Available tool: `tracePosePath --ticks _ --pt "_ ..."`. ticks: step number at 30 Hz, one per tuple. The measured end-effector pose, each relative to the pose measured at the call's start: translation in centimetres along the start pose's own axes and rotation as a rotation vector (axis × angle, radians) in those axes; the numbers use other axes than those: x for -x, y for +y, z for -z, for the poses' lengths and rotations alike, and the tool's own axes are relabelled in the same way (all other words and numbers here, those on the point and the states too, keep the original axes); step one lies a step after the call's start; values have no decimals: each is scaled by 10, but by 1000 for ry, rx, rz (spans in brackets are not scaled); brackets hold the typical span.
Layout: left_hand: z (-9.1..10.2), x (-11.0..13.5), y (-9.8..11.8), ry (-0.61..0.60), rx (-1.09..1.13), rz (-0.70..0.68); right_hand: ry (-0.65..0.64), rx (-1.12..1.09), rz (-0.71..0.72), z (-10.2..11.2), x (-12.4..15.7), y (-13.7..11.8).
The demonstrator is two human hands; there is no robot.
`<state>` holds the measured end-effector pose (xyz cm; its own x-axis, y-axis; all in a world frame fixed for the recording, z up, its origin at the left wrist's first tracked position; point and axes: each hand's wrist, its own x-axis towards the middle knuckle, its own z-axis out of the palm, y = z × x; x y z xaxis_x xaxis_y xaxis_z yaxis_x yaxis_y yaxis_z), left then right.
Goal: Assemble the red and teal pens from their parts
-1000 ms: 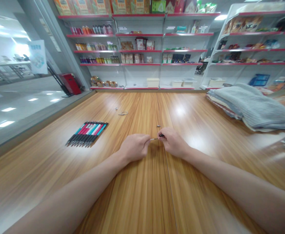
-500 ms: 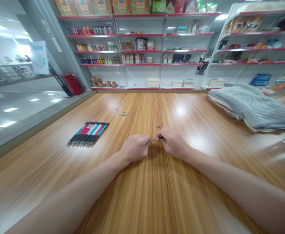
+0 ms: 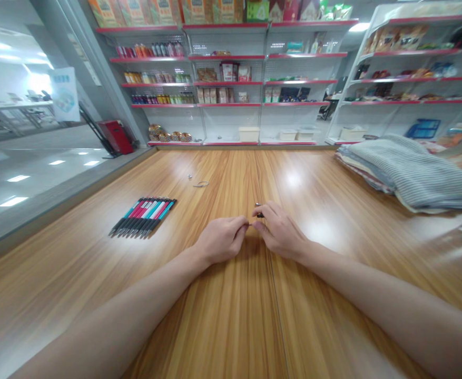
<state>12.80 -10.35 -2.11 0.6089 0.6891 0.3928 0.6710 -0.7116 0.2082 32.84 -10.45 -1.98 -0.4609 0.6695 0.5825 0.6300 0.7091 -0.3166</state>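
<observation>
At the middle of the table my left hand (image 3: 223, 240) is closed, thumb and forefinger pinching the end of a thin rod-like piece (image 3: 249, 225) that is mostly hidden. Facing it, my right hand (image 3: 280, 229) has its fingers curled against a small black pen part (image 3: 259, 215). Its thumb tip is lowered, close to the thin piece and to my left fingertips. Just beyond those fingers lies a small silvery tip (image 3: 257, 205), partly covered. Left of my hands, several pens (image 3: 143, 217) with black grips and pink, white or blue barrels lie in a neat row.
Farther back on the wooden table (image 3: 231, 173) are a thin ring-shaped loop (image 3: 201, 184) and a tiny metallic piece (image 3: 189, 177). Folded striped cloths (image 3: 412, 171) are stacked at the right. Stocked shelves (image 3: 231, 84) stand behind the table, and a red box (image 3: 116, 136) sits on the floor at left.
My right fingers have lifted and spread a little from the thumb, and the black part has shifted slightly away from me. My left hand has edged right. The pens have not moved.
</observation>
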Motion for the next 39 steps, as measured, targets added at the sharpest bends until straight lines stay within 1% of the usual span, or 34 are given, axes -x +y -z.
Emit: tracePosePath --ticks 4,8,14,20,24,30,39 --pt "1 -1 0 32 -16 16 -63 25 -34 1 1 1" --pt "0 -2 0 52 -40 25 -138 61 22 0 1 5" --pt "-2 -1 0 47 -64 31 -207 107 103 1 0 -1" --pt "-1 -1 0 45 -50 31 -184 41 122 0 1 0" --pt "-1 -2 0 53 -62 39 -139 2 65 -2 2 2" --pt "-1 -1 -1 60 -76 36 -160 43 31 1 2 2" --pt "-1 -1 0 40 -47 45 -165 18 108 0 2 3"
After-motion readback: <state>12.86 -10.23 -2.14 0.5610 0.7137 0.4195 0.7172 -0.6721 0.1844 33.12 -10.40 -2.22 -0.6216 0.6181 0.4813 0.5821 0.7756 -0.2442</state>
